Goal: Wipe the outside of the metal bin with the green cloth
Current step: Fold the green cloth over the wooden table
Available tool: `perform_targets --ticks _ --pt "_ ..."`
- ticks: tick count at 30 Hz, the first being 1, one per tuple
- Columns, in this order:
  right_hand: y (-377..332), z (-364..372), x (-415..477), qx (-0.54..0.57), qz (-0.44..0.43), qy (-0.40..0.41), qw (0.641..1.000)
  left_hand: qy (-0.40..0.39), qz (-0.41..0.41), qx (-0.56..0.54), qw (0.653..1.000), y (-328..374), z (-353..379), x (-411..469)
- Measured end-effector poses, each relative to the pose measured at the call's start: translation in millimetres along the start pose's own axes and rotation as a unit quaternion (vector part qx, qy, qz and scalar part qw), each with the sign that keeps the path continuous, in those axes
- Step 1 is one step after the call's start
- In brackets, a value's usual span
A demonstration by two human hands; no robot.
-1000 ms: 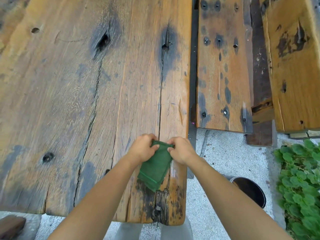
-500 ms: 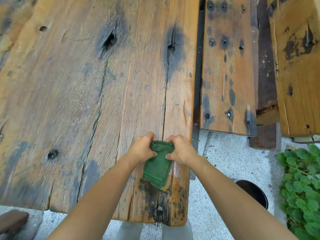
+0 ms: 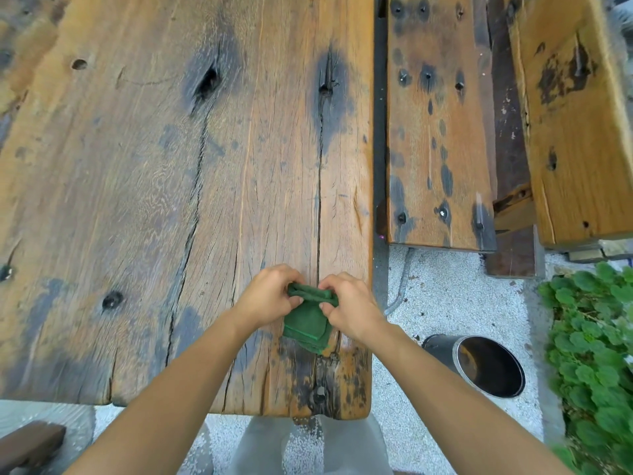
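A folded green cloth (image 3: 308, 322) lies near the front right corner of the worn wooden table (image 3: 164, 186). My left hand (image 3: 269, 296) pinches its far left corner and my right hand (image 3: 349, 305) pinches its far right corner, with the far edge rolled up between them. The metal bin (image 3: 479, 363), dark and round with a shiny rim, stands on the pale gravel floor to the right of the table, below my right forearm, an arm's width from the cloth.
A wooden bench plank (image 3: 438, 132) runs beside the table on the right, with another thick beam (image 3: 575, 125) further right. Green leafy plants (image 3: 596, 354) grow just right of the bin. A dark wooden piece (image 3: 27, 443) sits at the lower left.
Both hands have kept hold of the cloth and folded its far edge over toward me, making the bundle shorter. The view has tilted down, so more of the bin shows.
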State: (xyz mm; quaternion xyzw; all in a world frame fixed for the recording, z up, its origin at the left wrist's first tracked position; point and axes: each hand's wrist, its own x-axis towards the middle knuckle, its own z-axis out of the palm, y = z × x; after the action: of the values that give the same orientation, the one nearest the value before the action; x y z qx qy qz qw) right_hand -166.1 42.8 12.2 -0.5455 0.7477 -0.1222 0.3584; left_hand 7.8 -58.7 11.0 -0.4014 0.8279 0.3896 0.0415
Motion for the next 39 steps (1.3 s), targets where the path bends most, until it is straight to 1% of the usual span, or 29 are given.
perform_targets --ticks 3,7,11,14,16,18,21,24,25,27,29,32,34,36,37,39 --pt "-6 7 -16 -0.015 -0.022 0.006 1.000 0.000 0.029 0.032 0.999 -1 0 -16" --pt "-9 20 -33 -0.051 -0.045 0.005 0.998 -0.013 0.036 0.065 0.997 -6 7 -37" --pt "-8 38 -49 -0.106 -0.101 0.000 0.989 -0.033 0.048 0.097 0.994 -12 19 -58" --pt "-4 52 -57 -0.139 -0.097 -0.011 0.985 -0.044 0.061 0.117 0.990 -15 29 -67" --pt "-2 59 -61 -0.136 -0.079 -0.011 0.988 -0.057 0.066 0.128 0.988 -16 34 -69" --pt "-3 62 -64 -0.106 -0.063 0.004 0.992 -0.054 0.062 0.130 0.988 -15 39 -71" --pt "-6 62 -63 -0.046 -0.028 0.040 0.998 -0.025 0.054 0.112 0.992 -14 41 -70" --pt "-4 57 -54 -0.009 0.034 0.095 0.995 -0.001 0.037 0.082 0.996 -13 39 -64" --pt "-3 56 -50 -0.006 0.056 0.102 0.993 0.009 0.025 0.067 0.997 -13 38 -61" --pt "0 54 -42 0.014 0.101 0.089 0.991 0.027 -0.008 0.038 0.999 -13 36 -56" --pt "1 53 -36 0.049 0.142 0.053 0.987 0.032 -0.036 0.014 0.999 -14 37 -50" --pt "5 55 -30 0.048 0.169 0.015 0.984 -0.004 -0.061 0.018 0.998 -19 40 -45" --pt "7 59 -29 0.039 0.176 0.007 0.984 -0.021 -0.070 0.024 0.997 -22 42 -44" --pt "9 62 -27 0.062 0.202 0.003 0.977 -0.027 -0.083 0.009 0.996 -24 46 -41" --pt "9 63 -25 0.086 0.223 0.001 0.971 -0.026 -0.098 -0.011 0.995 -24 47 -39" --pt "9 61 -22 0.141 0.259 -0.011 0.956 -0.025 -0.149 -0.088 0.985 -23 46 -33"
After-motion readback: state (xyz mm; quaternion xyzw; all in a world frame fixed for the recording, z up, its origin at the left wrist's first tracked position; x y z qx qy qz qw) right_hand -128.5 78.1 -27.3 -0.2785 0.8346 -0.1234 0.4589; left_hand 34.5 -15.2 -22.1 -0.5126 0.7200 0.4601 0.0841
